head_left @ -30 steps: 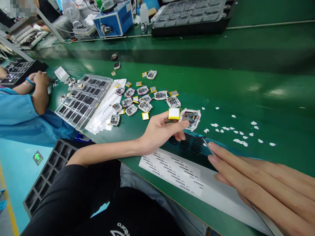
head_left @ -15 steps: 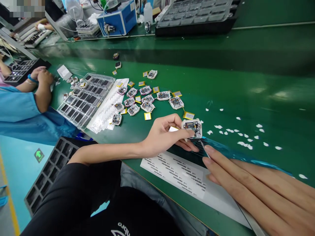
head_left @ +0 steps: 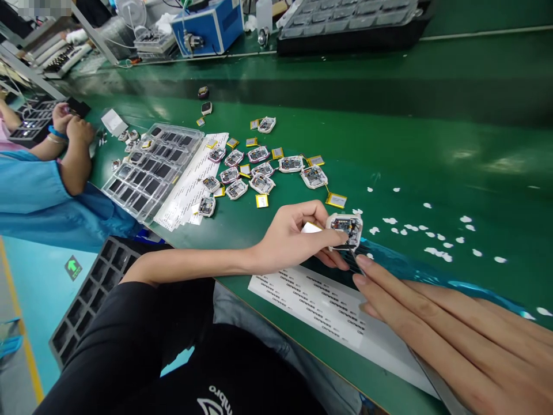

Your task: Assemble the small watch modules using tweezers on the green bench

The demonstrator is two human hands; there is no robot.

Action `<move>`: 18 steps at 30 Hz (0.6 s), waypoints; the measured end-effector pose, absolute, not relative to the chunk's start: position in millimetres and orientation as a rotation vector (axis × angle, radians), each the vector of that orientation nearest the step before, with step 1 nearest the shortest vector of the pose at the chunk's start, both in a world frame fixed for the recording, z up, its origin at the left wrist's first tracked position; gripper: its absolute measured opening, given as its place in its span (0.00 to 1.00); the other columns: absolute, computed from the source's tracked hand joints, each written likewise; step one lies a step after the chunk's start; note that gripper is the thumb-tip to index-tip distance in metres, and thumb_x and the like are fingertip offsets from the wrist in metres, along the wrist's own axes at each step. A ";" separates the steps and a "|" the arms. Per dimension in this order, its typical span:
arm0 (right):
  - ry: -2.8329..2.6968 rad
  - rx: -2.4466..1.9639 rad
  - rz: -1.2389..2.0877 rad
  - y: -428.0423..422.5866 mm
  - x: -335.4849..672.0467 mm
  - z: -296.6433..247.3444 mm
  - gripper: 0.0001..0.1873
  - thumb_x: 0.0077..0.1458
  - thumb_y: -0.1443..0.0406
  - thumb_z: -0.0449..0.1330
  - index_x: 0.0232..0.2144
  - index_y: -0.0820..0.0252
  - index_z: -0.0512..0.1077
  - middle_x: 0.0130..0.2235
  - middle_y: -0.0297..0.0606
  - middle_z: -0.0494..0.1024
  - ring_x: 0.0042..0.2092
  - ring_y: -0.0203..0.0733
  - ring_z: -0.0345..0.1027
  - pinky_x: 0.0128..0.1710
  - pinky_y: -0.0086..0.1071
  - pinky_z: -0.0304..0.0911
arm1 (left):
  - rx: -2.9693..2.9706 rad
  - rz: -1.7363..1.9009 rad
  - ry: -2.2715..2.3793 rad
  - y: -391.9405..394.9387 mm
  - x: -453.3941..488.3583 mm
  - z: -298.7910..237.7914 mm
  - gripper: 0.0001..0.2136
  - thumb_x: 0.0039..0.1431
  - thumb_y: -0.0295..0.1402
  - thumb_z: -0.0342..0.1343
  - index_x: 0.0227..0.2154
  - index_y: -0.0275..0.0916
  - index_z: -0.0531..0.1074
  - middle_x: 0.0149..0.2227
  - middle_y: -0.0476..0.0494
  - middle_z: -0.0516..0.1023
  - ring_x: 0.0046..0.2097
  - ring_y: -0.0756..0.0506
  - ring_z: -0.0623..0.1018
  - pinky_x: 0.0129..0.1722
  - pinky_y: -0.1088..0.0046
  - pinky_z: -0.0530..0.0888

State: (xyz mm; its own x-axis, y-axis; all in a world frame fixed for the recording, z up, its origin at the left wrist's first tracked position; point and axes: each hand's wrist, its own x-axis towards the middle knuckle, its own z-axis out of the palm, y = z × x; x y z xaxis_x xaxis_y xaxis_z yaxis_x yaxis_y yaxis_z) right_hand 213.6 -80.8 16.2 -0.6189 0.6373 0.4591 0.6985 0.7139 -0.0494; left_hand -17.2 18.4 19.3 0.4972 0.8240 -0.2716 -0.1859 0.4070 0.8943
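My left hand (head_left: 294,236) pinches a small white-framed watch module (head_left: 347,229) with a circuit board inside, holding it low over a dark sheet with blue film (head_left: 410,270). A white piece shows under my left fingers. My right hand (head_left: 449,334) lies with fingers stretched flat and together; a thin metal tool (head_left: 355,260) shows at their tips, next to the module. A white label sheet (head_left: 315,302) lies under both hands at the table's near edge.
Several more modules and yellow battery cells (head_left: 259,173) are scattered mid-table, beside a clear tray of dark parts (head_left: 151,170) and label strips (head_left: 190,184). White paper bits (head_left: 432,230) dot the right. A co-worker's arms (head_left: 69,150) rest at left. A black tray (head_left: 86,294) sits below the table edge.
My left hand brought the module down from above the table to the dark sheet and turned it, hiding the yellow cell. My right hand edged closer to it.
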 end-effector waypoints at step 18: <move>-2.437 -0.977 -0.108 -81.7 215.2 19.4 0.42 0.62 0.71 0.60 0.76 0.55 0.55 0.63 0.39 0.79 0.55 0.52 0.81 0.49 0.49 0.81 | 0.996 0.797 0.773 12.3 -13.4 13.9 0.25 0.53 0.40 0.75 0.50 0.38 0.74 0.26 0.53 0.80 0.29 0.46 0.85 0.35 0.70 0.85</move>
